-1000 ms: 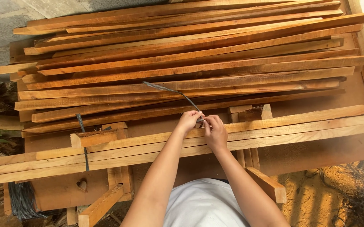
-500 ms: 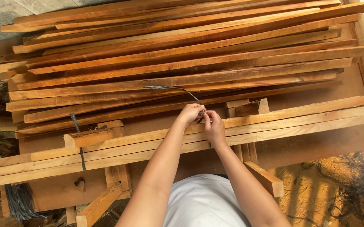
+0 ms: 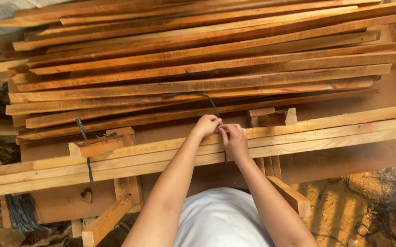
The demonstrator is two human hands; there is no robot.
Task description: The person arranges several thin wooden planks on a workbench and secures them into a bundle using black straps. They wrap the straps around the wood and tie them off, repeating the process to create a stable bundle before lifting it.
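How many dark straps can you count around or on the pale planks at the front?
2. One dark strap wraps the pale planks on the left; the other curves up from between the left hand and right hand. More may be hidden.

Stacked planks point(image 3: 198, 68) – orange-brown, streaked with darker grain, a few paler yellow edges. Front bundle of slats point(image 3: 321, 130) is lighter, honey-tan. Wire point(image 3: 193, 95) at the hands: dark grey, nearly black. Same dark tie point(image 3: 87, 160) round the slats on the left. Bench board point(image 3: 344, 160) – dull reddish brown. Shirt point(image 3: 221, 219) white, plain. Coil of strands point(image 3: 21, 212) lower left, blue-grey. Ground point(image 3: 340, 206) sandy yellow with striped shadow.
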